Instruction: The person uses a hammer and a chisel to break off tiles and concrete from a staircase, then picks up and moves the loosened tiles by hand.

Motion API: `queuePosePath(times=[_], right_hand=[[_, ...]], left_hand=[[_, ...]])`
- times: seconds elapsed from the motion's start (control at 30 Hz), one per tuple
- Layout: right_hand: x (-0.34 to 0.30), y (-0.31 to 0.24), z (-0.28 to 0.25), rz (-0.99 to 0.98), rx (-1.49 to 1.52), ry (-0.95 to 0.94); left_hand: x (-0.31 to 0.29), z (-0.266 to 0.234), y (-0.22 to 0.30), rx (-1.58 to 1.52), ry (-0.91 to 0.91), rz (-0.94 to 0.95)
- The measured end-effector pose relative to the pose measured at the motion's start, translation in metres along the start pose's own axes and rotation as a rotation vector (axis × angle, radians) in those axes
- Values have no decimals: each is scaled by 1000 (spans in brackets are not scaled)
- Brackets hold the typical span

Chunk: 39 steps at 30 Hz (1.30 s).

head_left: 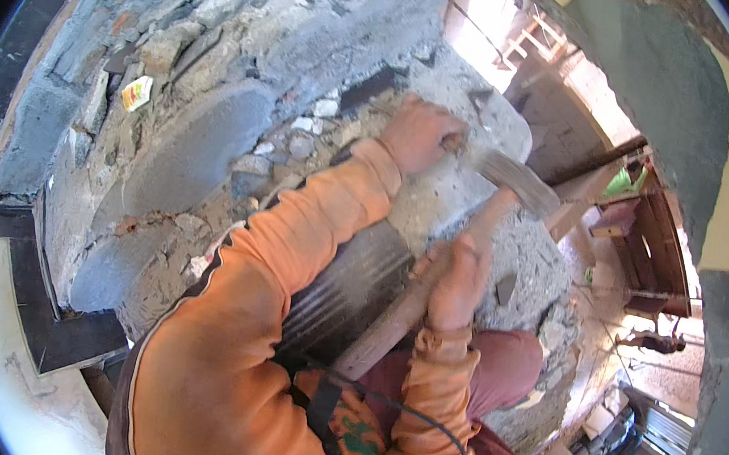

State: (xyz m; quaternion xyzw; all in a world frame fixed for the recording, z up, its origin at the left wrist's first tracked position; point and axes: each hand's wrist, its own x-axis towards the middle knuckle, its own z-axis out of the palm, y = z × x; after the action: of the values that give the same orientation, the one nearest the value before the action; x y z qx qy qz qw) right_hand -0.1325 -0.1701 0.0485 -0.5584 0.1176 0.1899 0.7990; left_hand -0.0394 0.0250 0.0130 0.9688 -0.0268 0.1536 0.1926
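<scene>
My left hand point(420, 135) is closed around what looks like a chisel point(454, 142). Only its blunt end shows beside the thumb; the fist hides the rest. In my right hand point(457, 285) is a hammer point(399, 317), gripped partway along its thick wooden handle. The metal hammer head point(522, 183), slightly blurred, is just right of the chisel's end; whether they touch I cannot tell. Beneath both hands lies a rough grey concrete slab point(449, 197). A dark ribbed sheet point(349, 284) lies between my forearms.
Broken mortar and stone chips point(303, 131) cover the surface to the left, with a small yellow-and-red wrapper point(136, 94) among them. A loose dark shard point(506, 289) rests right of my right hand. Past the slab's right edge, a lower area holds wooden furniture point(650, 242). A black cable point(433, 415) crosses my lap.
</scene>
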Motion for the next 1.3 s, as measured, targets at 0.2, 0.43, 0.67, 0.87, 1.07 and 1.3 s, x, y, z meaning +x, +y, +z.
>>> queuePosePath(times=[0.2,0.43,0.67,0.87,1.07,1.3], right_hand=[[1,-12,-25,-1,-27,-143],[-10,1,-31,-86,37,-40],[-11,9,-21,-45,-16,-226],[-20,0,-25,-37,64,-92],[19,45,-15,-169,-134,60],[2,21,-11,-98,117,-70]], left_hand=[[12,-28,-13,-223,-296,71],[12,-13,-29,-314,-107,309],[-3,-10,-13,-188,144,206],[-3,-18,-24,-335,31,287],[3,-18,-27,-541,-75,241],[0,-18,-33,-395,-56,288]])
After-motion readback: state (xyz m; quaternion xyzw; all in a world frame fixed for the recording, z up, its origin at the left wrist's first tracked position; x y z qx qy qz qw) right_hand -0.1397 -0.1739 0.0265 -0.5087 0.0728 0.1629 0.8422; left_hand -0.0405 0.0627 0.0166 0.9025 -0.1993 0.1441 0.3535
